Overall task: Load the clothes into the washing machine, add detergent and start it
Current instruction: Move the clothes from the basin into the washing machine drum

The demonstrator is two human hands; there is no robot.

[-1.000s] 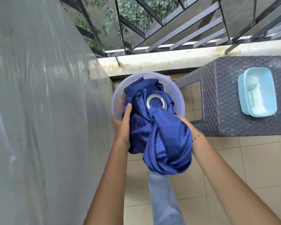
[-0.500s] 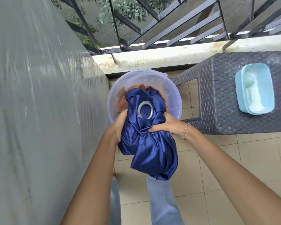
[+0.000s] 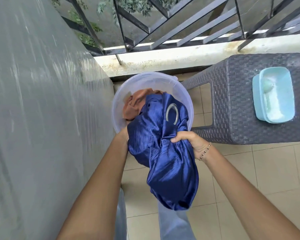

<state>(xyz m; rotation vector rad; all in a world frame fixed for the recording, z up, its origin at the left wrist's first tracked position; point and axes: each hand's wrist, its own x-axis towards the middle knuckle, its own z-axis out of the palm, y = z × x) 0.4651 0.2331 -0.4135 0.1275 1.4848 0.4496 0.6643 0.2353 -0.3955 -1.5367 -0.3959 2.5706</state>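
At frame centre we bunch the blue satin curtain (image 3: 163, 153) so it lifts in one load: our right hand (image 3: 190, 144) clenches its folds, our left hand (image 3: 124, 135), fingers hidden, supports it above the translucent bucket (image 3: 184, 94).

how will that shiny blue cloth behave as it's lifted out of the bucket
Probably floppy: the blue cloth sags in a hanging bunch below the right hand. Its glossy sheen suggests it is slippery, so a bunched grip seems wise. The metal ring may add a little weight at that end.
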